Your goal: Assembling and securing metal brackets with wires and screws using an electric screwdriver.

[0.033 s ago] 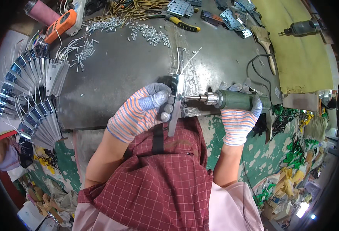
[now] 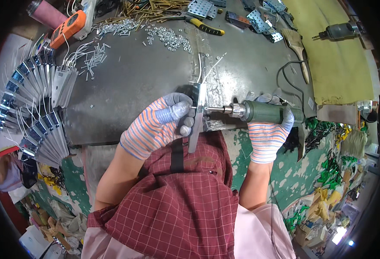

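Note:
In front of me, a narrow silver metal part (image 2: 202, 93) with white wires at its far end stands on edge at the table's front. My left hand (image 2: 166, 123), in a striped glove with grey fingertips, is closed at the part's left side. Its thumb and forefinger pinch by a small shiny pin, perhaps a screw end. My right hand (image 2: 272, 125), gloved alike, wraps round a green electric screwdriver (image 2: 263, 112) lying level. The tool's bit (image 2: 216, 109) points left and meets the part's right face, opposite the left fingertips.
Loose screws (image 2: 95, 60) and nuts (image 2: 168, 39) lie at the far left of the grey metal table (image 2: 125, 95). Similar wired parts (image 2: 43, 134) are fanned out at left. Yellow-handled pliers (image 2: 205, 26), perforated plates (image 2: 259, 21), a brush (image 2: 295, 45) and another power tool (image 2: 337, 32) lie beyond.

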Tool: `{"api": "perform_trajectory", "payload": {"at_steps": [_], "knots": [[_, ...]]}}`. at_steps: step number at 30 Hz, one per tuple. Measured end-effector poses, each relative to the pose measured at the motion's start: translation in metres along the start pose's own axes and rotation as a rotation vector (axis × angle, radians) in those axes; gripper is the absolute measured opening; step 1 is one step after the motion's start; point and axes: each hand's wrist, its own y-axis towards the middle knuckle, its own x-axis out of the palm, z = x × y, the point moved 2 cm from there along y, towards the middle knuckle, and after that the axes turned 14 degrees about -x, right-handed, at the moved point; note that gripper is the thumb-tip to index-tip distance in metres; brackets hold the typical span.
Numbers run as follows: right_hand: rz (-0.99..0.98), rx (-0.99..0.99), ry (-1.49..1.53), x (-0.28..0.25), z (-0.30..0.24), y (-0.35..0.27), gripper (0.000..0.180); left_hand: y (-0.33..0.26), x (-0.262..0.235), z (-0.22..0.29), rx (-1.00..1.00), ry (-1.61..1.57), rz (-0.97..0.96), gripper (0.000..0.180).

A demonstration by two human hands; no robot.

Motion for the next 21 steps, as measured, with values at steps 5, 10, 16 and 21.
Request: {"api": "perform_trajectory", "payload": {"at_steps": [5,10,16,21], "knots": [[-0.031,-0.028,-0.037,-0.002,0.001,0.000,0.025,0.001,0.004,0.003,0.005,0.056,-0.017,0.018],[0.030,-0.090,-0.054,0.002,0.003,-0.004,0.024,0.001,0.001,0.002,0.039,0.087,0.018,0.018],[-0.017,-0.089,-0.092,0.001,0.004,-0.004,0.023,0.000,0.013,0.001,0.129,0.148,0.137,0.016],[-0.024,-0.088,-0.073,0.001,0.003,-0.004,0.022,-0.001,0.024,0.000,0.147,0.250,0.274,0.013]]}}
